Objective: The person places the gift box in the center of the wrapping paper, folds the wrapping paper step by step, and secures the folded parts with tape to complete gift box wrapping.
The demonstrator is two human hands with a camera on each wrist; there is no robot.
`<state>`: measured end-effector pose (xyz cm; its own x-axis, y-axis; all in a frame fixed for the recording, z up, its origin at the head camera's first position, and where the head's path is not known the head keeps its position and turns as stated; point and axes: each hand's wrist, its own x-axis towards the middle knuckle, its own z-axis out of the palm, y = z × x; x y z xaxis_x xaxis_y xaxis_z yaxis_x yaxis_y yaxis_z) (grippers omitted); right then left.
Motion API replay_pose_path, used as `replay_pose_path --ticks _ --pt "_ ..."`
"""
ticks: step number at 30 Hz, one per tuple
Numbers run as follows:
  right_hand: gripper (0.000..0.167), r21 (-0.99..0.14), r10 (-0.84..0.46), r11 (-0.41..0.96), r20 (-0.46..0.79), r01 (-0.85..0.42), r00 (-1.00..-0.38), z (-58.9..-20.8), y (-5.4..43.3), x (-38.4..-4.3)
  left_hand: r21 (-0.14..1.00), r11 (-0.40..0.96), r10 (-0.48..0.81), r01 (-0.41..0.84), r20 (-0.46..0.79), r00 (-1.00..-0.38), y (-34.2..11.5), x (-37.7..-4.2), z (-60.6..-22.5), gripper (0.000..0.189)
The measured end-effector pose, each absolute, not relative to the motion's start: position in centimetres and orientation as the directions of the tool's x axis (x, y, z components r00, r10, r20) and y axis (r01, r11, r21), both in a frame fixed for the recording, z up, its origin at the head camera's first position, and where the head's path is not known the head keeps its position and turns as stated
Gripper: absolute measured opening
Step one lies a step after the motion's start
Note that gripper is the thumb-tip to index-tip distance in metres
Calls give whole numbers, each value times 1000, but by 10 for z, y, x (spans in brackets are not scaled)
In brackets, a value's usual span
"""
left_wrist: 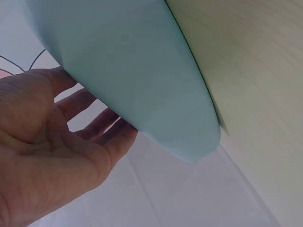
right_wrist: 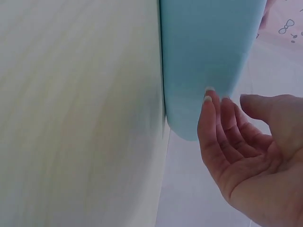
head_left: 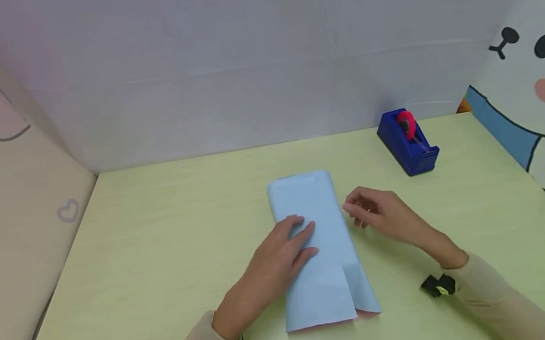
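A folded light blue paper piece (head_left: 329, 244), shaped like a flattened sleeve, lies lengthwise on the table. Its near end is loose, and a sliver of pink shows beneath the edge. My left hand (head_left: 278, 260) rests on its left side with the fingers spread. In the left wrist view, the fingertips of the left hand (left_wrist: 71, 137) touch the top of the paper. Just right of the paper is my right hand (head_left: 385, 214), raised above the table with loosely bent fingers. No object shows between the thumb and fingers of the right hand (right_wrist: 251, 156) in its wrist view.
A blue tape dispenser (head_left: 404, 148) with a red roll (head_left: 407, 124) stands at the back right of the pale table (head_left: 179, 227). Beside the right sleeve cuff is a small black item (head_left: 438, 285). Printed fabric walls (head_left: 261, 100) enclose the back and sides.
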<state>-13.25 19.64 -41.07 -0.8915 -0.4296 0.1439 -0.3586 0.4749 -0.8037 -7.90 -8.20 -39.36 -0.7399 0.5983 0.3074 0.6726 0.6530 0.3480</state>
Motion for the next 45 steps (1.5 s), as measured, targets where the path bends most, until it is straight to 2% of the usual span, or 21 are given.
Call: replay_pose_path --ticks 10,17,45 --pt "13 -672 -273 633 270 -384 -923 -407 215 -144 317 667 601 675 307 -738 -82 -77 -390 46" --pt "18 -657 -171 664 331 -357 -928 -406 232 -149 288 682 601 672 303 -740 -81 -76 -391 47" --pt "41 -653 101 746 303 -129 -948 -404 287 -170 266 689 615 674 277 -738 -81 -74 -389 45"
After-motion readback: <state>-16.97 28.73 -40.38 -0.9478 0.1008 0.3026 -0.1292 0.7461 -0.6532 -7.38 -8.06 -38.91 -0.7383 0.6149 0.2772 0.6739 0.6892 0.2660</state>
